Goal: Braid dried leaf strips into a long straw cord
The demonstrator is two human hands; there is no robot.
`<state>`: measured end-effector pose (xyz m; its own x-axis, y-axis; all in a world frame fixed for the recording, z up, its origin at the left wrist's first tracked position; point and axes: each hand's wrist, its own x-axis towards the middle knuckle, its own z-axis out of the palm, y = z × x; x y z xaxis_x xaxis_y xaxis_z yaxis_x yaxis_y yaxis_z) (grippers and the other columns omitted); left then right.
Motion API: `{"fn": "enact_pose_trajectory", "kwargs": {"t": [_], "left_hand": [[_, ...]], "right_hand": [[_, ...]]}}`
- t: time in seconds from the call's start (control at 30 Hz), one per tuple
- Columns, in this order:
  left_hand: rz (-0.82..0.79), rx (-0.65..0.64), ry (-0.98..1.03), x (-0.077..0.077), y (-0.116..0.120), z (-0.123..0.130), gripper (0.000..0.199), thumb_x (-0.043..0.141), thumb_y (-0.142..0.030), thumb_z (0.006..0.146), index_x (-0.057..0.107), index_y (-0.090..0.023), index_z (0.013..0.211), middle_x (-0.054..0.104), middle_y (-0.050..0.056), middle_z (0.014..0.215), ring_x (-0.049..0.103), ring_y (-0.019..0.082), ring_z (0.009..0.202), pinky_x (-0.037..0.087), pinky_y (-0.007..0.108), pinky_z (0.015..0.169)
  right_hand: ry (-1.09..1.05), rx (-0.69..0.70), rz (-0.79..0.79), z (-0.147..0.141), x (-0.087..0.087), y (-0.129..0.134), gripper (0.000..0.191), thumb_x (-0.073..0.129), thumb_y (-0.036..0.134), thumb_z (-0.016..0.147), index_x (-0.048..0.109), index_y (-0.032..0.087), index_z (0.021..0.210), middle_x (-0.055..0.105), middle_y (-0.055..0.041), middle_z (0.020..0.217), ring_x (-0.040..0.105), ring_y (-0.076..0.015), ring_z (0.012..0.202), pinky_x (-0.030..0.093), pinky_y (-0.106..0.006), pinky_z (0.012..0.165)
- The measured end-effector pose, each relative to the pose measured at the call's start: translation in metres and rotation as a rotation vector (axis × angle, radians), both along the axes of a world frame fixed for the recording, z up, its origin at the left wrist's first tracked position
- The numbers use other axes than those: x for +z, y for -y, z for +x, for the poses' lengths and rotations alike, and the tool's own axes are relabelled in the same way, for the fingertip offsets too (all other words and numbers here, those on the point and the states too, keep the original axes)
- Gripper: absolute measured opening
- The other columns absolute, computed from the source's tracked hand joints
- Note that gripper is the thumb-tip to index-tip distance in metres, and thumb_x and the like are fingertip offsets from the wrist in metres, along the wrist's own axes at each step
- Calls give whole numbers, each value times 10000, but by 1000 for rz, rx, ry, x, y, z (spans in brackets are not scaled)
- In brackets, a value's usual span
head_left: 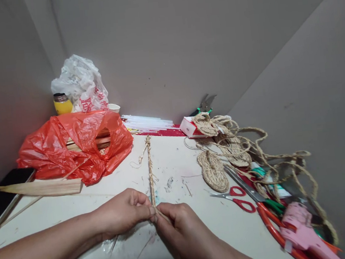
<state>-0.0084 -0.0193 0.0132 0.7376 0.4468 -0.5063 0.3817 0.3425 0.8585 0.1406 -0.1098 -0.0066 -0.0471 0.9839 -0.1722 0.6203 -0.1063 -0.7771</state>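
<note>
A thin braided straw cord [150, 169] runs straight away from me over the white table, knotted at its far end. My left hand [126, 211] pinches the near end of the cord from the left. Against its fingertips, my right hand [184, 230] is closed on the same end, with a flat strand between thumb and finger. The strands below the fingers are mostly hidden by the hands. A broad dry leaf strip [42, 189] lies left of my left hand.
Left: a red plastic bag [81, 148] with straw, a black phone-like slab [6, 198], a yellow jar [63, 104]. Behind: white sticks [148, 122]. Right: coiled rope [213, 172], red-handled scissors [238, 199], large orange-handled shears [268, 222], a pink glue gun [304, 231].
</note>
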Motion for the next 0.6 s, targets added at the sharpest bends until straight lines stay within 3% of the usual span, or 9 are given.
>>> {"fn": "enact_pose_trajectory", "kwargs": {"t": [0.13, 0.27, 0.37, 0.5, 0.6], "left_hand": [[33, 19, -13, -4, 1, -1, 108, 552, -242, 687, 511, -158, 632, 380, -95, 440, 227, 36, 379, 158, 184, 388], [121, 15, -34, -6, -1, -3, 106, 534, -229, 684, 498, -159, 614, 353, -97, 433, 226, 36, 386, 147, 185, 389], [157, 15, -41, -6, 0, -3, 102, 526, -225, 685, 496, -159, 612, 353, -94, 433, 236, 40, 396, 149, 188, 394], [171, 30, -28, -7, 3, -3, 137, 536, -249, 697, 492, -158, 605, 353, -93, 438, 232, 42, 407, 154, 192, 401], [124, 40, -7, -10, 4, -3, 181, 557, -293, 704, 493, -157, 605, 359, -92, 439, 225, 41, 406, 152, 196, 400]], "right_hand": [[38, 23, 13, 2, 2, 0, 297, 441, 330, 881, 443, 181, 624, 416, 32, 557, 364, -95, 521, 267, -203, 490], [9, 29, -56, 10, 15, -3, 277, 439, 345, 879, 529, 176, 679, 423, 32, 561, 382, -102, 521, 273, -206, 483], [-59, -11, -100, 13, 22, -3, 285, 440, 330, 867, 506, 170, 641, 400, 33, 561, 374, -105, 537, 280, -206, 486], [-239, -6, -169, 4, 14, 4, 286, 404, 322, 875, 516, 163, 665, 392, 38, 567, 362, -102, 550, 295, -206, 502], [-210, 27, -123, -6, 3, 10, 271, 389, 285, 877, 496, 169, 657, 442, 27, 587, 403, -104, 582, 309, -204, 526]]}}
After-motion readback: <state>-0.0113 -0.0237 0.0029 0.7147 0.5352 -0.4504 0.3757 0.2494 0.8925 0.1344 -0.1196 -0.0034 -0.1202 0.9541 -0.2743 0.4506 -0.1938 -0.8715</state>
